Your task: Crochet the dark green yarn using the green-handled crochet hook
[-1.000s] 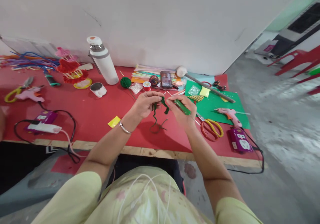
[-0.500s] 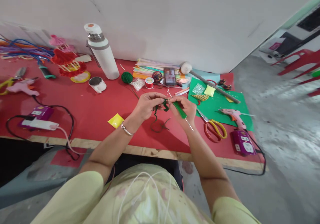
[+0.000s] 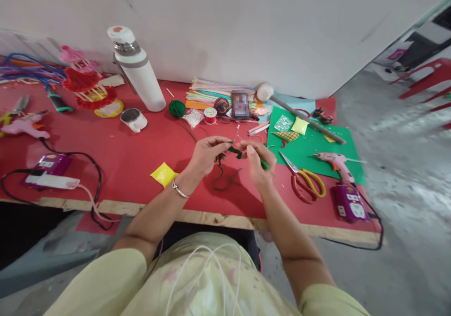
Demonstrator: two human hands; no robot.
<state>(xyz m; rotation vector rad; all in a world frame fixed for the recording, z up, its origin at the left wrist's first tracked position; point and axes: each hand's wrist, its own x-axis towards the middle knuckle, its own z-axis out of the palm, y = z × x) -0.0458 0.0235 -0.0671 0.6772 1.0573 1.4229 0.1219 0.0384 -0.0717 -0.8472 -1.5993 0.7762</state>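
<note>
Between thumb and fingers, my left hand [image 3: 208,154] pinches a small strip of dark green crochet [image 3: 235,152]. My right hand [image 3: 259,161] is closed around a crochet hook [image 3: 264,164]; its green handle shows below the fingers and the tip is hard to make out by the strip. A loose green yarn tail [image 3: 221,179] hangs from the work and curls on the red table covering. From the left hand, a strand runs back to a green yarn ball [image 3: 176,108].
Scissors [image 3: 307,182] and a pink glue gun [image 3: 336,163] lie at the right. A yellow packet [image 3: 164,174] is left of my forearm. Behind stand a steel cup [image 3: 134,119] and a white thermos [image 3: 141,74]. A red thread spool [image 3: 210,115] sits near the ball.
The hook's handle has swung from lying across the right fingers to mostly hidden inside that hand. The strip stretches further toward the right hand. The view has shifted slightly.
</note>
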